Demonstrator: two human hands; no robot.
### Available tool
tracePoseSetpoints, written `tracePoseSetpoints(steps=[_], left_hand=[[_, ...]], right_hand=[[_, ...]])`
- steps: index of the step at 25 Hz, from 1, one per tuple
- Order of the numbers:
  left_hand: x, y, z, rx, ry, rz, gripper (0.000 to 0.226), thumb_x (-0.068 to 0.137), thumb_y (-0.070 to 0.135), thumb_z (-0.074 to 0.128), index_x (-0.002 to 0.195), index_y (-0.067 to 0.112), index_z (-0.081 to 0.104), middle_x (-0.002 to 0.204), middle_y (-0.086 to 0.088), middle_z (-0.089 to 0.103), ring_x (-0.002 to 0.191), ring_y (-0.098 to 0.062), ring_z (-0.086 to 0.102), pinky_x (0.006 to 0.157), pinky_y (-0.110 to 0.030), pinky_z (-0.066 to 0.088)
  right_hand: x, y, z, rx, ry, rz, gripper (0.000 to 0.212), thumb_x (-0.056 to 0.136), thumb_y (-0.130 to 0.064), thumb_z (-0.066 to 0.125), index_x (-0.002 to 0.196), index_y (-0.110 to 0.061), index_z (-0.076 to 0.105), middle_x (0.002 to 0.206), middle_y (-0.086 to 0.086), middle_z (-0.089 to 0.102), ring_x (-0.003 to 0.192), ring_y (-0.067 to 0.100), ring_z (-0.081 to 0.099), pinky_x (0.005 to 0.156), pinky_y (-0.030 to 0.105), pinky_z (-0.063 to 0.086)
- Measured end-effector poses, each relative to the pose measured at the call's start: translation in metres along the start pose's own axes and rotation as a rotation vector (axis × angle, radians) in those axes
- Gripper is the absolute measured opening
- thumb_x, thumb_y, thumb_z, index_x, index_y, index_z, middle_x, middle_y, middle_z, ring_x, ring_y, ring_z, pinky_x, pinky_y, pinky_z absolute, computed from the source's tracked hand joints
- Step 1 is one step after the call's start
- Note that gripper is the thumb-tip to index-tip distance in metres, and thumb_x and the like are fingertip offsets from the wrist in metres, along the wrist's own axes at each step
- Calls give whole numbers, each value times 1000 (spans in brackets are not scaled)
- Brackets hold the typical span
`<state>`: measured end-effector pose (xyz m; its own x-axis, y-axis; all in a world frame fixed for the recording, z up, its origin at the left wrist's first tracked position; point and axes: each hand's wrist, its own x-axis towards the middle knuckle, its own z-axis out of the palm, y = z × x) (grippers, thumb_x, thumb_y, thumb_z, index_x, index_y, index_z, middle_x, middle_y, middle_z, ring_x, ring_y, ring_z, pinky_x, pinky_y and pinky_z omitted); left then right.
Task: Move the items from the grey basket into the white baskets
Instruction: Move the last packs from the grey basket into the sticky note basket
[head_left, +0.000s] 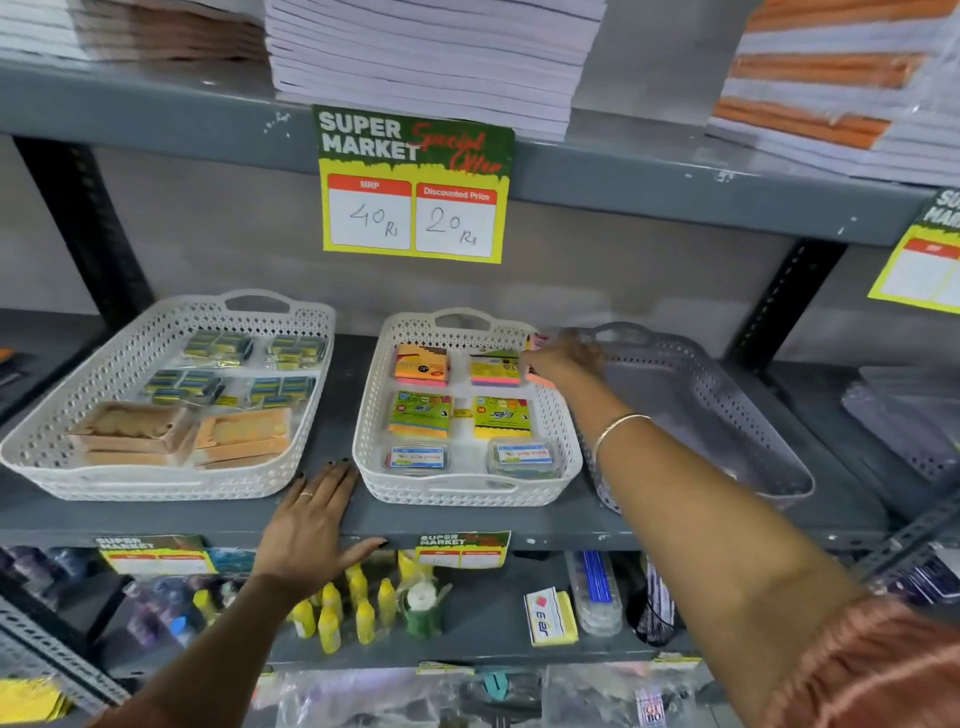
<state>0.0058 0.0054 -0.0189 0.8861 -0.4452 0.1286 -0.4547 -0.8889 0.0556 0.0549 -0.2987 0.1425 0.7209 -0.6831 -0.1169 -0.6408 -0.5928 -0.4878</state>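
A grey basket stands on the shelf at the right; I see nothing inside it. Left of it is a white basket holding sticky-note packs and small clear boxes in two columns. Another white basket at the far left holds staple boxes and tan trays. My right hand reaches over the far right corner of the middle white basket, fingers closed on a pink and orange sticky-note pack. My left hand lies flat on the shelf edge between the two white baskets, fingers spread.
A price sign hangs from the shelf above, which carries stacks of notebooks. Black uprights stand at the back. The shelf below holds yellow bottles, a note pack and pens. Another grey tray sits at the far right.
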Motion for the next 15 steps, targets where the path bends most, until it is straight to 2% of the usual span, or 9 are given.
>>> tracePoseSetpoints(steps=[5,11,15], left_hand=[[2,-4,6,-7,13,7,95,77,79,19,125,4,54,125,-13,60,115,-27,56,100,-38,25],[5,-5,11,-22,57,11,95,78,78,18,123,3,55,124,-14,61,114,-27,58,100,-39,26],[4,-6,13,-14,60,8,96,78,78,17,123,2,56,125,-15,60,114,-28,57,100,-39,26]], right_hand=[[-9,-29,55,-35,-92,-17,86,78,-45,68,146,-18,25,147,20,27,138,33,27,107,37,34],[-5,-13,91,-234,-177,90,99,76,-50,70,151,-24,12,147,18,24,139,34,25,108,40,33],[-5,-11,99,-315,-159,63,97,75,-48,72,150,-23,15,145,19,25,138,35,23,108,39,32]])
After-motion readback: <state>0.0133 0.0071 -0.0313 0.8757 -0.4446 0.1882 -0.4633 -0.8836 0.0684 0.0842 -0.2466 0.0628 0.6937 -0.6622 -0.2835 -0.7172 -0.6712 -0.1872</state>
